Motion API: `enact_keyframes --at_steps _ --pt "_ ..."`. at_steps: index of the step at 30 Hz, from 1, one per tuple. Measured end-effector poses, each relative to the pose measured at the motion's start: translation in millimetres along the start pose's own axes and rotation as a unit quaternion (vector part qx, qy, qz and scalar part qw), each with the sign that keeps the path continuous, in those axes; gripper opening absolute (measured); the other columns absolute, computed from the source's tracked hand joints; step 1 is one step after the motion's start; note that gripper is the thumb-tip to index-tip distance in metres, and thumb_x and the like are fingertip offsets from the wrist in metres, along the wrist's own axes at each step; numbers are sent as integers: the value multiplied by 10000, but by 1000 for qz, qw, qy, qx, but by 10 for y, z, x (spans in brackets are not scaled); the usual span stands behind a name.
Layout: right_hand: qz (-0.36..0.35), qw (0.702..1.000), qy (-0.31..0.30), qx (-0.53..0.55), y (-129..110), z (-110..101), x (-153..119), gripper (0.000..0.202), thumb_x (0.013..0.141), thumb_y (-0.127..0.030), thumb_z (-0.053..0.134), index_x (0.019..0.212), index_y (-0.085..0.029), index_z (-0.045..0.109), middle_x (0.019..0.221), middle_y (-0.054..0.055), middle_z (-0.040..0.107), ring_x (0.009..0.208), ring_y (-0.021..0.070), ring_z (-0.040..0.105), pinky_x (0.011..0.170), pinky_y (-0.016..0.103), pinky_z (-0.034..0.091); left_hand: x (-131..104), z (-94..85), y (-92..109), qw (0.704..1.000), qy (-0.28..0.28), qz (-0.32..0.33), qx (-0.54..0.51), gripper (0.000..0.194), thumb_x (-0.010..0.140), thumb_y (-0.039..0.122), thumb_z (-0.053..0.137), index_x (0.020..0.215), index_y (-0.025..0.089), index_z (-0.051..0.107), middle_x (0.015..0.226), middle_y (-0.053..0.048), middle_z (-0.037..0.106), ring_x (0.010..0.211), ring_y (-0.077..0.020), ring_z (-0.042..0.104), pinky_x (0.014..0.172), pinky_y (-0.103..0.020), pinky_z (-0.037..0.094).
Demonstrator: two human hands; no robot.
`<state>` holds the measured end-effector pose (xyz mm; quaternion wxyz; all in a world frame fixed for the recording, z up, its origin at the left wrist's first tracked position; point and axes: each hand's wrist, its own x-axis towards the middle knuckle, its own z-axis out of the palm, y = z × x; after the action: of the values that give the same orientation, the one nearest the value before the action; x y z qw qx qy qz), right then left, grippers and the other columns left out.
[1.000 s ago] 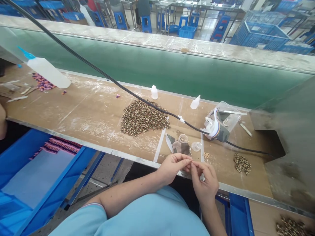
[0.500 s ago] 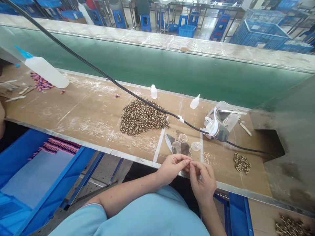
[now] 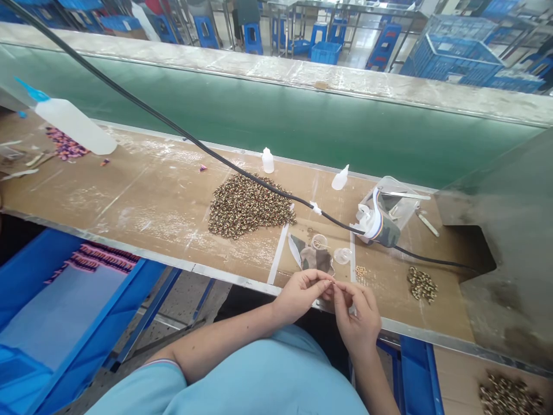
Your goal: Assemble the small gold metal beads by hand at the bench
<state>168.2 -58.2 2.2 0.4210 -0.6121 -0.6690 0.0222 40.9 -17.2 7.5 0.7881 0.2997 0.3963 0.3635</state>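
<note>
My left hand point(image 3: 301, 295) and my right hand point(image 3: 358, 314) meet fingertip to fingertip at the table's front edge. Both are pinched closed round something too small to make out. Just beyond them lies a camouflage cloth point(image 3: 317, 259) with a small round cup point(image 3: 319, 242) on it. A second clear cup point(image 3: 343, 255) sits to its right, near a few small beige beads point(image 3: 361, 272). Farther back on the left is a large pile of small gold-and-dark pieces point(image 3: 250, 206); a smaller pile point(image 3: 422, 284) lies to the right.
A black cable point(image 3: 190, 137) crosses above the table point(image 3: 142, 219). Small white bottles point(image 3: 268, 161) point(image 3: 340, 178) and a clear container point(image 3: 400, 202) stand behind. A large bottle point(image 3: 75, 124) is at left, blue bins point(image 3: 64, 305) below.
The whole view has shifted slightly, so the table's objects appear a little farther left. My hands keep nearly the same pinched pose, fingertips together.
</note>
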Motion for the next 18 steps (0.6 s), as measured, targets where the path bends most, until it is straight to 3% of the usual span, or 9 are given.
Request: enact_keyframes --at_steps 12,18 --pt "-57 998 1 -40 26 17 -20 99 870 -204 537 929 -206 616 814 24 629 732 115 607 643 227 498 -16 -8 -6 1000 -4 -9 6 411 621 466 752 815 108 694 705 -40 663 635 -111 579 683 -249 473" --pt "-52 998 -1 -31 32 16 -22 74 867 -201 546 914 -203 603 802 19 618 717 111 601 644 224 494 -5 -23 -40 1000 -6 -3 17 409 629 469 745 826 115 693 688 -33 655 633 -111 576 683 -251 473"
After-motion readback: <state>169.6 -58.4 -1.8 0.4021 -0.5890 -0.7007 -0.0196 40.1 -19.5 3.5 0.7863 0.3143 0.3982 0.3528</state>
